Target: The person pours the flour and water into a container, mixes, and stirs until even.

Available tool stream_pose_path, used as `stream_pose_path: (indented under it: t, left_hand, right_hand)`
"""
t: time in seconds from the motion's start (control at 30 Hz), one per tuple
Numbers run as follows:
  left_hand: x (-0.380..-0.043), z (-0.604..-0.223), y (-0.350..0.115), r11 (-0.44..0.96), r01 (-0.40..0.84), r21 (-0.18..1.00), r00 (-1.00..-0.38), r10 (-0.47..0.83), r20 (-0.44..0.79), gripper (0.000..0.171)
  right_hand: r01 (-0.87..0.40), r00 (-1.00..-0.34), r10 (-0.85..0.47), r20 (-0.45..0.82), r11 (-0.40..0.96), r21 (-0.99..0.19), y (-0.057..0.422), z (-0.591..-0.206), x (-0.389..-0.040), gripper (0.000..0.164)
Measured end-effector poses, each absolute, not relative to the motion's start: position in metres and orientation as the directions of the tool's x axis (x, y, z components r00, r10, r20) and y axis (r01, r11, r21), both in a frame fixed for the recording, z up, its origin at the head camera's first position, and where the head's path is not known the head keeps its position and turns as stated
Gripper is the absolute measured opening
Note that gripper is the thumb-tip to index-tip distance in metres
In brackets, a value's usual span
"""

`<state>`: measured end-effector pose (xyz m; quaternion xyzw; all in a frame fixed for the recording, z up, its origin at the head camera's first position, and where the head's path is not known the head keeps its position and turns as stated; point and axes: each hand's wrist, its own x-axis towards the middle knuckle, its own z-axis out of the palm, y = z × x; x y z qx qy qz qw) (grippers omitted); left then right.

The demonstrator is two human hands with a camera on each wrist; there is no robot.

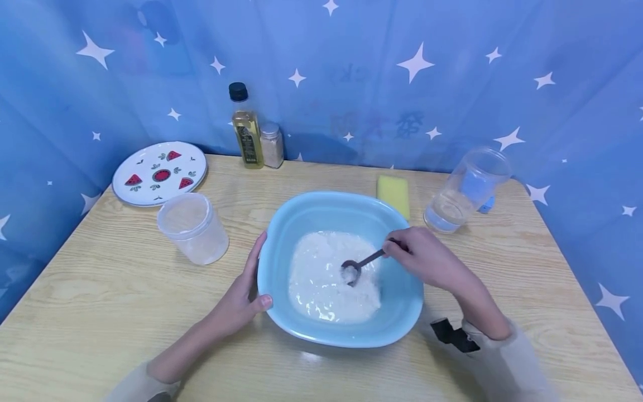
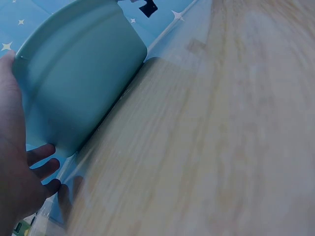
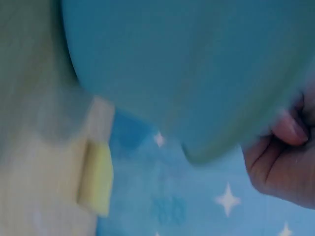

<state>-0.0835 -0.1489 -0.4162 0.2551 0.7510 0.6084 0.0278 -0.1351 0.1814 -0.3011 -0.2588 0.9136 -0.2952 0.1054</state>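
A light blue plastic basin (image 1: pixel 339 338) stands on the table, holding a wet white mixture (image 1: pixel 326 279). My left hand (image 1: pixel 243 301) rests against its left side, thumb at the rim and fingers spread along the outer wall. In the left wrist view, the fingers (image 2: pixel 43 168) look fairly straight beside the basin (image 2: pixel 78 73). Over the basin's right rim, my right hand (image 1: pixel 424 257) grips a dark spoon (image 1: pixel 372 258), its bowl in the mixture with some white stuff on it. The right wrist view shows the curled right hand (image 3: pixel 285 162) beyond the basin (image 3: pixel 172 64); the spoon is hidden there.
A frosted plastic jar (image 1: pixel 198 234) and a watermelon-patterned plate (image 1: pixel 145 173) are at the left. An oil bottle (image 1: pixel 247 134) and a small shaker jar (image 1: pixel 272 146) stand at the back. Behind the basin lies a yellow sponge (image 1: pixel 394 194); a clear cup of water (image 1: pixel 454 201) stands to its right.
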Motion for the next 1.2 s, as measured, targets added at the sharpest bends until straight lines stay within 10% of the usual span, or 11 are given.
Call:
stream_pose_path:
  t: [0.23,0.5,0.77,1.0,1.2]
  left_hand:
    - [-0.084,-0.417,-0.148,0.122,0.349,0.929,-0.866,0.422,0.27,0.095]
    - [-0.083,-0.417,-0.147,0.127,0.346,0.929,-0.868,0.42,0.266,0.095]
    - [-0.082,-0.418,-0.149,0.119,0.346,0.931,-0.868,0.416,0.27,0.095]
    - [-0.083,-0.418,-0.149,0.119,0.352,0.928,-0.866,0.418,0.275,0.094]
    - [-0.083,-0.418,-0.149,0.126,0.354,0.927,-0.867,0.416,0.274,0.094]
  right_hand:
    - [-0.501,-0.717,-0.692,-0.08,0.592,-0.631,0.172,-0.301,-0.123,0.025]
    - [-0.419,-0.863,-0.504,-0.017,0.734,-0.534,0.182,-0.296,-0.127,0.023]
    - [-0.506,-0.723,-0.682,-0.109,0.63,-0.589,0.181,-0.296,-0.126,0.026]
    - [-0.421,-0.884,-0.467,0.011,0.787,-0.45,0.189,-0.296,-0.136,0.026]
    - [-0.513,-0.824,-0.565,0.052,0.704,-0.491,0.162,-0.312,-0.132,0.021]
